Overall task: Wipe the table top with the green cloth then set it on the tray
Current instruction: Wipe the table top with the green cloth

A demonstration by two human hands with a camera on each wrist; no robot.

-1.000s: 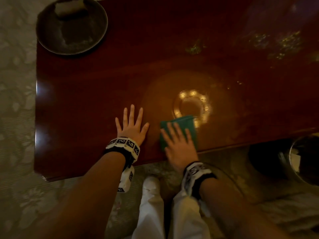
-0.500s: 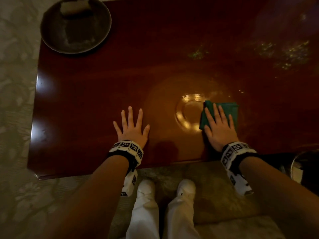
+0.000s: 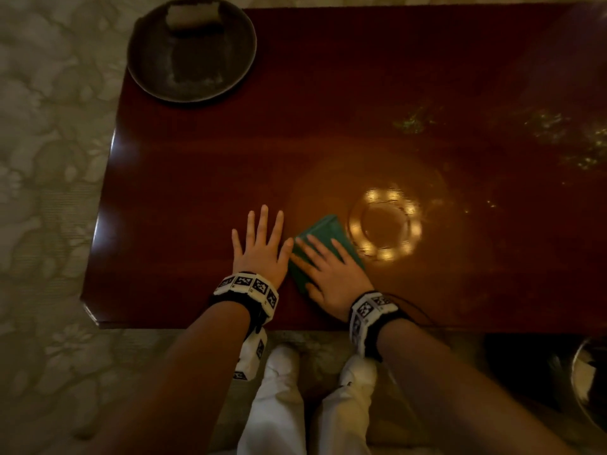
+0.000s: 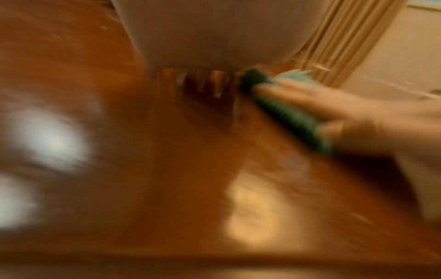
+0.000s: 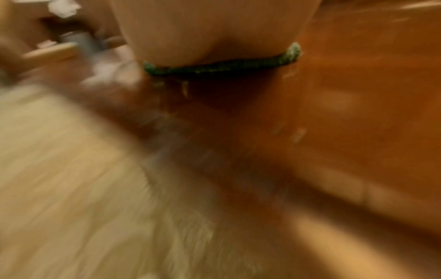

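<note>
The folded green cloth (image 3: 323, 233) lies flat on the dark red wooden table top (image 3: 197, 165) near its front edge. My right hand (image 3: 328, 267) presses on the cloth with straight, spread fingers. My left hand (image 3: 259, 246) rests flat on the bare wood just left of it, thumb almost touching the cloth. The round dark tray (image 3: 193, 60) sits at the table's far left corner, with a pale block on it. In the blurred left wrist view the cloth (image 4: 286, 113) shows under the right hand's fingers (image 4: 322, 98). The right wrist view shows the cloth's edge (image 5: 219, 66) under my palm.
A ring-shaped lamp reflection (image 3: 386, 223) glows on the table just right of the cloth. A dark round object with a shiny rim (image 3: 584, 379) stands on the floor at the lower right. My white-trousered legs (image 3: 279, 405) stand against the front edge, on a patterned carpet (image 3: 49, 192).
My right hand has slid the cloth back left, from right of the light ring to beside my left hand. The left hand has stayed flat in place.
</note>
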